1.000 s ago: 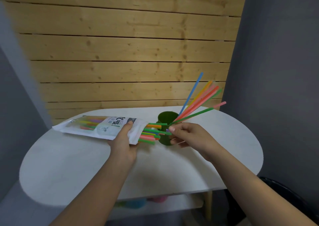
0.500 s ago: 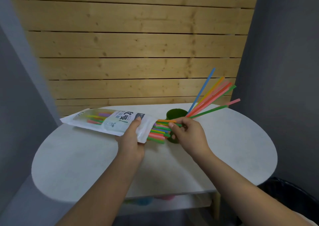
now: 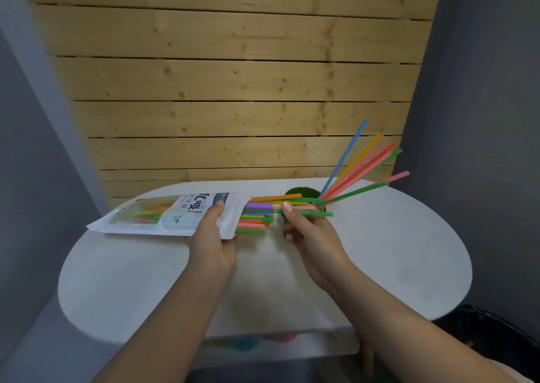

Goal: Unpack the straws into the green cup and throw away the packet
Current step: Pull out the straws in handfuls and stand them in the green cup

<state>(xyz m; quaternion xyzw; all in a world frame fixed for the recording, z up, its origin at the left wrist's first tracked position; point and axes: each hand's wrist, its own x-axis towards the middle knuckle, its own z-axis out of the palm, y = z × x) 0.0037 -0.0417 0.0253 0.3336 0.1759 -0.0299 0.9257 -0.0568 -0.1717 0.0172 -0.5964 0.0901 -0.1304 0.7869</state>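
Note:
My left hand (image 3: 212,238) grips the open end of a white straw packet (image 3: 172,214), held level above the table with its mouth facing right. Coloured straws (image 3: 255,217) stick out of that mouth. My right hand (image 3: 306,230) pinches a few of them, a green, a pink and an orange one (image 3: 309,211), partly drawn out toward the right. Behind my right hand stands the green cup (image 3: 301,192), mostly hidden. Several straws (image 3: 361,167) lean out of it up and to the right.
The white oval table (image 3: 146,280) stands against a wooden plank wall. A dark bin (image 3: 496,330) sits on the floor at the lower right. Coloured objects lie on a shelf (image 3: 292,346) under the tabletop.
My right hand has closed on a few straws at the packet mouth and drawn them out to the right. The packet stays in my left hand. The view has shifted slightly.

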